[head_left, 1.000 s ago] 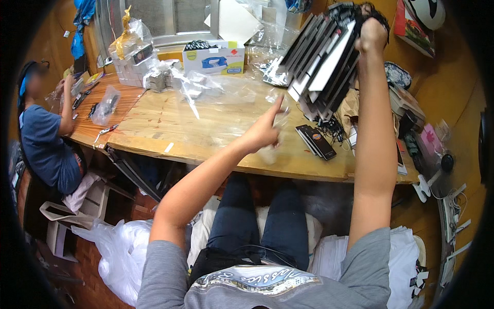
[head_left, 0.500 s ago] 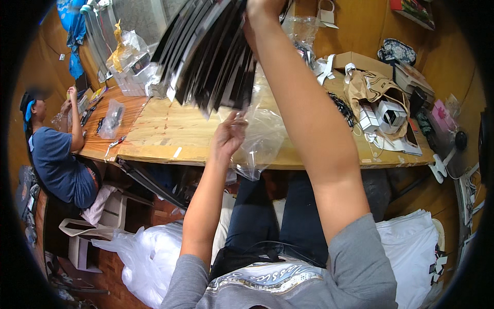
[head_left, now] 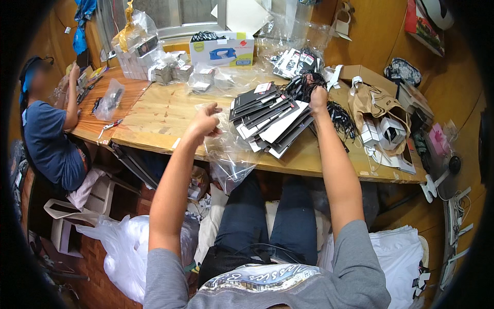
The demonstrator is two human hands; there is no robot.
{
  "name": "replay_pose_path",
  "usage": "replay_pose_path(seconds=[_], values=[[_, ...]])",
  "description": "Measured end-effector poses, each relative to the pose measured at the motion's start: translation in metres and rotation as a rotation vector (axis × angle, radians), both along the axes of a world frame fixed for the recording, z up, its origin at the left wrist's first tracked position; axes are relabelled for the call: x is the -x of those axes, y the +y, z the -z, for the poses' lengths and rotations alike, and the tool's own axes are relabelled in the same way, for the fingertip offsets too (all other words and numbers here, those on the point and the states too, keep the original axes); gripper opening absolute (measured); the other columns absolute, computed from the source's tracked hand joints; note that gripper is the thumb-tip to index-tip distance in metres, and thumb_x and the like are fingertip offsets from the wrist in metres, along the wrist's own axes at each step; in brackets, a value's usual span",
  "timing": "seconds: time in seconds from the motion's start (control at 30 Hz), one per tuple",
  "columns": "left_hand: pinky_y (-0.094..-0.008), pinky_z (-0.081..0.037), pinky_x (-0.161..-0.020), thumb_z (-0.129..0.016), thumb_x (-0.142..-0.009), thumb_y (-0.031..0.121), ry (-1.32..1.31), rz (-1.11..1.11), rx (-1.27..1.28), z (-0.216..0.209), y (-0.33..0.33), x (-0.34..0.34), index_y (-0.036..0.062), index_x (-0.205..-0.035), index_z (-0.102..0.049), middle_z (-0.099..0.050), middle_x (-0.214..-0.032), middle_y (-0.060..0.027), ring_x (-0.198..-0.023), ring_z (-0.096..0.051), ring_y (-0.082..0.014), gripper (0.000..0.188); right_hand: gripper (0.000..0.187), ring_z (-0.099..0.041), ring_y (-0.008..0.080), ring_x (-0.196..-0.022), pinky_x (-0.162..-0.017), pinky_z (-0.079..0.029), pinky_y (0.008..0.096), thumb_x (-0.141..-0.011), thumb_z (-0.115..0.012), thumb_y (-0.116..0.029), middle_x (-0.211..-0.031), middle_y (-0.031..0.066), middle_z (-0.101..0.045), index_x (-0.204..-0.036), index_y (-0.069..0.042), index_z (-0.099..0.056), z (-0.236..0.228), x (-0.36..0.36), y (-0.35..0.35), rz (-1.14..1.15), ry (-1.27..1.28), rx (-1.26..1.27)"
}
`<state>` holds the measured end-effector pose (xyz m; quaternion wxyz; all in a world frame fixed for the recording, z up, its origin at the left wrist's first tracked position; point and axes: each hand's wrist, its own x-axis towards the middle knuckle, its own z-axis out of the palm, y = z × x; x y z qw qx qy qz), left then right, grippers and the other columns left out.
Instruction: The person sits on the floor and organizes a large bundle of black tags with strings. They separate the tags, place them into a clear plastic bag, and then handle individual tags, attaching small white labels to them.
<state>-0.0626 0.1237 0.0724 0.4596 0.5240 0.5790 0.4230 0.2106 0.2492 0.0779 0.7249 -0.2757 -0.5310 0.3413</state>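
Observation:
My right hand (head_left: 318, 98) is closed on the black strings (head_left: 304, 86) of a thick bundle of hang tags. The black and white hang tags (head_left: 275, 121) fan out to the left of that hand, low over the table and partly over a clear plastic bag (head_left: 229, 157). The bag lies crumpled and droops past the table's front edge. To the left of the tags, my left hand (head_left: 205, 122) has its fingers apart and partly bent, beside the bag's left side. I see nothing held in it.
Behind stand a white and blue box (head_left: 222, 51), small stacks of cards (head_left: 163, 75) and a bag of more tags (head_left: 296, 63). A brown paper bag (head_left: 378, 103) with white boxes is at right. Another person (head_left: 54, 139) sits at the left.
My right hand has come down with the hang tags, which were raised high and now spread low over the table. My left hand has moved left, away from beneath them.

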Motion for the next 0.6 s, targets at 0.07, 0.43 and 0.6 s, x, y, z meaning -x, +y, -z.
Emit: replay_pose_path(seconds=[0.07, 0.43, 0.6], values=[[-0.0216, -0.040, -0.044, -0.049, -0.067, 0.002, 0.097, -0.050, -0.023, -0.001, 0.016, 0.010, -0.0005, -0.111, -0.044, -0.056, -0.095, -0.0101, -0.050, -0.047, -0.0110, 0.044, 0.026, -0.055, 0.0161, -0.077, -0.072, -0.042, 0.0255, -0.080, -0.033, -0.007, -0.085, 0.0092, -0.059, -0.089, 0.004, -0.056, -0.003, -0.001, -0.013, -0.104, -0.028, -0.019], [-0.0234, -0.038, -0.040, -0.040, -0.058, -0.007, 0.562, 0.254, 0.136, -0.002, 0.049, -0.005, -0.0014, -0.091, -0.058, -0.052, -0.058, -0.0072, -0.047, -0.049, -0.0136, 0.038, 0.043, -0.051, 0.0196, -0.086, -0.079, -0.038, 0.0291, -0.084, -0.037, -0.037, -0.094, 0.0150, -0.053, -0.088, 0.005, -0.049, -0.057, 0.028, -0.027, -0.666, -0.261, -0.170], [-0.0217, -0.039, -0.041, -0.041, -0.059, -0.008, 0.225, 0.247, 0.098, 0.007, 0.055, 0.010, -0.0029, -0.097, -0.054, -0.054, -0.066, -0.0061, -0.048, -0.048, -0.0121, 0.040, 0.041, -0.055, 0.0276, -0.073, -0.069, -0.044, 0.0361, -0.082, -0.038, -0.039, -0.070, 0.0150, -0.053, -0.083, 0.000, -0.046, -0.075, 0.052, -0.056, -1.107, -0.053, -0.005]])
